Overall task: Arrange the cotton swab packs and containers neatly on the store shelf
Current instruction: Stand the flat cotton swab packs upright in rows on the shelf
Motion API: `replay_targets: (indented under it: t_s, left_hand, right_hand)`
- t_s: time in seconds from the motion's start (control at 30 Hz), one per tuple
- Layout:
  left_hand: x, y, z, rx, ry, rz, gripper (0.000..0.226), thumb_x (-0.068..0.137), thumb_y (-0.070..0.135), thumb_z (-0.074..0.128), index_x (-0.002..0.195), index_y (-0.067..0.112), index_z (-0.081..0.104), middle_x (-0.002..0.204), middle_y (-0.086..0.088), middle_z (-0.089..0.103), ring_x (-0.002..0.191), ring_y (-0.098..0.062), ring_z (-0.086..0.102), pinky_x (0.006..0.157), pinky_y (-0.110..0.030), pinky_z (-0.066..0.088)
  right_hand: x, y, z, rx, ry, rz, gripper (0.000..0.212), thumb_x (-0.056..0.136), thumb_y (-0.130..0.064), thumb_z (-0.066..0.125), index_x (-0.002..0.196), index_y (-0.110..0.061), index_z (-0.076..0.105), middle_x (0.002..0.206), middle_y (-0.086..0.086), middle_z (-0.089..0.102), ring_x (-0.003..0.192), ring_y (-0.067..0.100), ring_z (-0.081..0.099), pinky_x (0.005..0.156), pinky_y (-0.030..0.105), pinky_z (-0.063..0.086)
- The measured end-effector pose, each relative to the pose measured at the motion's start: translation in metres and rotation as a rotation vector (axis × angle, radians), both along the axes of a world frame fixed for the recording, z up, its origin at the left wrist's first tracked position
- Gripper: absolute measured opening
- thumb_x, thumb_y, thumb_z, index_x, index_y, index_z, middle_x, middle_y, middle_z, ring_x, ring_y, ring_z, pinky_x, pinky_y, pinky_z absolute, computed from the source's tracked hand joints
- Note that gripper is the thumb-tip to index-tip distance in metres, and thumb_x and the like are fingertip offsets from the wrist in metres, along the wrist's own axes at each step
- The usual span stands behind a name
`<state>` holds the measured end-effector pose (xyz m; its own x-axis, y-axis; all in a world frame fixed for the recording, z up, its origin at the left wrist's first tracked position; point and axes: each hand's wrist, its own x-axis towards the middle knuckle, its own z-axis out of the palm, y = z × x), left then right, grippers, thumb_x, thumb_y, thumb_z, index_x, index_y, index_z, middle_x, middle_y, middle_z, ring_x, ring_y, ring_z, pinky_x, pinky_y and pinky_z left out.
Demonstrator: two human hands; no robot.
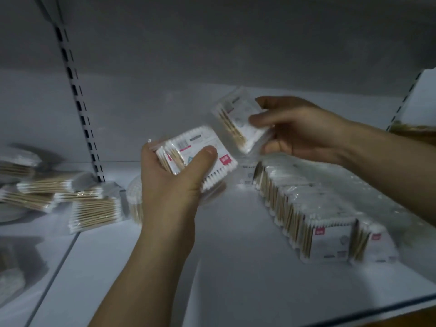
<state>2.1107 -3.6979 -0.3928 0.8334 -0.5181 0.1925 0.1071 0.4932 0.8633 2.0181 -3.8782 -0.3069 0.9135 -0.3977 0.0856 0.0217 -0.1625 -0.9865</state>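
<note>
Several flat, glossy plastic swab packs

Motion blur smears the cotton swab pack pinched in the right hand, leaving its label print unreadable. The left hand covers the lower part of the stack of packs it grips, so their number cannot be told. Behind that hand, a round swab container shows only a sliver. The loose packs at far left are dim and soft, and the outermost are cut off by the edge. A brownish object at the right edge is cropped and too blurred to identify. Both forearms run out of view.
</note>
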Motion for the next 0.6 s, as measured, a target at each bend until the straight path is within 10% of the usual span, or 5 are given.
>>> replay_targets:
  t_s: [0.33, 0.6]
  left_hand:
    - [0.016, 0.013, -0.011, 0.395, -0.425, -0.034, 0.043, 0.084, 0.006, 0.079, 0.109, 0.028, 0.052, 0.091, 0.002, 0.069, 0.07, -0.01, 0.074, 0.055, -0.046, 0.064]
    - [0.024, 0.021, -0.014, 0.405, -0.461, -0.039, 0.043, 0.082, 0.005, 0.08, 0.11, 0.026, 0.054, 0.093, -0.003, 0.07, 0.071, -0.018, 0.075, 0.054, -0.045, 0.063]
  right_hand:
    - [0.024, -0.024, -0.026, -1.139, 0.358, -0.18, 0.046, 0.07, -0.026, 0.091, 0.109, -0.025, 0.068, 0.098, -0.012, 0.068, 0.087, 0.005, 0.065, 0.073, 0.018, 0.054]
    - [0.041, -0.038, -0.049, -1.37, 0.39, -0.092, 0.032, 0.078, -0.025, 0.087, 0.104, -0.016, 0.07, 0.093, -0.005, 0.062, 0.085, 0.015, 0.058, 0.077, 0.031, 0.05]
